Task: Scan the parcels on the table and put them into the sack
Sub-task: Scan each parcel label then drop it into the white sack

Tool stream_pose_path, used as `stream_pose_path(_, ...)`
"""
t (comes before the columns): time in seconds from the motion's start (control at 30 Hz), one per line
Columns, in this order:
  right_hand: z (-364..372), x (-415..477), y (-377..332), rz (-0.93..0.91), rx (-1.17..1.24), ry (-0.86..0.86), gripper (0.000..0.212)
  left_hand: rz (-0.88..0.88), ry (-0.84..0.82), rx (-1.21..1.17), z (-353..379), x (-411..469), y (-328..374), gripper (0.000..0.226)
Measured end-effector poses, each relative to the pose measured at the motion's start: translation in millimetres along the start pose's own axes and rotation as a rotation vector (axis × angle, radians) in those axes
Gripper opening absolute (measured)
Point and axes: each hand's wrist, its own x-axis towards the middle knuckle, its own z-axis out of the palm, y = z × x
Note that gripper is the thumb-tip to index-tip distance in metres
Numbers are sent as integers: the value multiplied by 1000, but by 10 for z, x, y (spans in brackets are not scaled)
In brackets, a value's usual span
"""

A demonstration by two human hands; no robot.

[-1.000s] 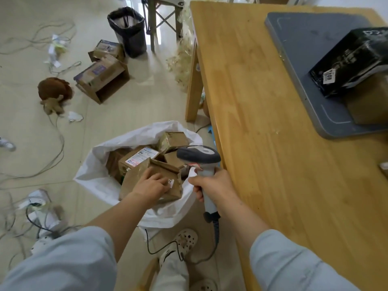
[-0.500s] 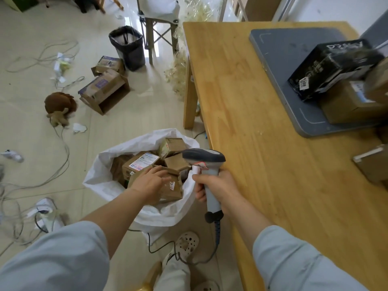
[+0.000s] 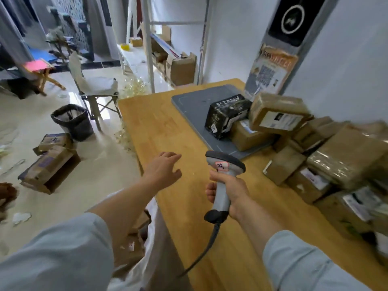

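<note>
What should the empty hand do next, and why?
Probably reach the left hand across to the nearest brown parcel at the edge of the pile and pick it up. That hand is open and holds nothing above the table, while the right hand grips the scanner, so a parcel is needed to scan.

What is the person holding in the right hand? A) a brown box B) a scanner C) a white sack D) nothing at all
B: the right hand grips the grey handle of the scanner, whose cord hangs down below it, while the left hand is open and holds nothing above the table.
</note>
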Motion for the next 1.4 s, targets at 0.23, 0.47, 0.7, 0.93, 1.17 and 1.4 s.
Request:
stream_pose_path(0.23, -677, 169, -557, -83, 136, 134, 16, 39, 56, -193, -198, 1017, 942, 54)
stream_pose_path(0.47, -1000, 585, -977, -55, 234, 99, 16, -224, 86, -378, -267, 2015, 1401, 89)
stream_pose_path(0.7, -1118, 1020, -998, -3, 216, 85, 18, -331, 27, -384, -137, 2683, 1406, 117)
stream_pose_path(0.93, -1143, 1076, -920, -10, 185, 106, 14, -346, 88, -499, -12, 2806, 1252, 126)
stream_pose_path(1.17, -1021, 828, -831, -22, 126, 79, 16, -355, 229, -689, -201, 2373, 1178, 111)
stream_pose_path(1.4, -822, 220, -770, -142, -14, -2, 11, -408, 273, -756, -870, 1570, 901, 89)
